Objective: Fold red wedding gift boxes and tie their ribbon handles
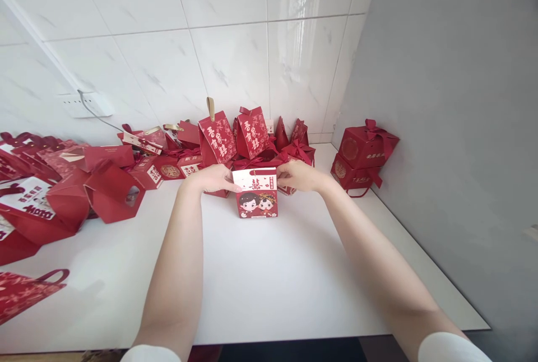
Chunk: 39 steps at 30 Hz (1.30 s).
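Observation:
A small red and white gift box (258, 204) with two cartoon figures on its front stands upright on the white table, near the row of boxes at the back. My left hand (216, 178) grips its left side, thumb on the white upper panel. On the opposite side my right hand (297, 176) pinches the box's right upper edge, and some of its fingers are hidden behind the box. Directly behind stand two red gift boxes with white lettering, a left one (217, 137) with a gold loop and a right one (253, 132).
Many red boxes crowd the left, among them a hexagonal box (112, 193). Two stacked ribboned boxes (365, 152) stand at the right by a grey panel (441, 126). A patterned box (25, 295) lies at the near left. A cable runs from the wall socket (84, 105).

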Available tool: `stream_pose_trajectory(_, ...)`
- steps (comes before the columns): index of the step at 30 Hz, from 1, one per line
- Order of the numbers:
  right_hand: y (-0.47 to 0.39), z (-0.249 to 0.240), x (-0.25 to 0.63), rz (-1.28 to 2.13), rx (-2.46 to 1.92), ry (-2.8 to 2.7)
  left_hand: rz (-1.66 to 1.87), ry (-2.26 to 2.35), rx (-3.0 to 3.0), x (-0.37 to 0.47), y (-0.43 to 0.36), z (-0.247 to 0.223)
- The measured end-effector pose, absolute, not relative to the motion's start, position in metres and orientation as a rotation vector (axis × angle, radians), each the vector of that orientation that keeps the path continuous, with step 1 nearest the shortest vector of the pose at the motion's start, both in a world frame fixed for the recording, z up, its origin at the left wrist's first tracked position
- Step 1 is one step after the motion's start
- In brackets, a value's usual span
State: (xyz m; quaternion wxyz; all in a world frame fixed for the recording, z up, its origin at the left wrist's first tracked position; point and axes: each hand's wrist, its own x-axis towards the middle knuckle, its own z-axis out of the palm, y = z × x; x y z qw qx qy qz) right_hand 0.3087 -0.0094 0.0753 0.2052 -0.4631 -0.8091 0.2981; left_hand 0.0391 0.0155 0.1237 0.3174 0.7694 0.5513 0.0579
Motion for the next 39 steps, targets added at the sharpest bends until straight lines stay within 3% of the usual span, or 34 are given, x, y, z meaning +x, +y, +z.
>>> stream_pose_trajectory(3,-0.014,0.082,0.311,0.810,-1.297,-2.216,0.190,1.372,2.052,0.039,0.015,0.125)
stream_pose_trajectory(7,-0.019,0.090,0.313,1.022,-1.102,-2.031,0.308,1.277,1.978,0.036,0.006,0.134)
stream_pose_trajectory(11,-0.020,0.094,0.312,1.229,-0.925,-1.782,0.597,1.206,1.855,0.034,0.000,0.141)
stream_pose_trajectory(17,-0.028,0.103,0.303,1.246,-0.753,-1.571,1.156,1.121,1.539,0.044,-0.001,0.142)
stream_pose_trajectory(22,-0.034,0.102,0.294,1.452,-0.773,-1.538,1.372,1.052,1.524,0.061,-0.010,0.147)
stream_pose_trajectory(32,-0.034,0.102,0.280,1.275,-0.778,-1.426,1.441,0.980,1.652,0.070,-0.016,0.149)
stream_pose_trajectory(39,-0.044,0.109,0.274,0.983,-0.882,-1.381,0.839,0.969,1.672,0.083,-0.030,0.147)
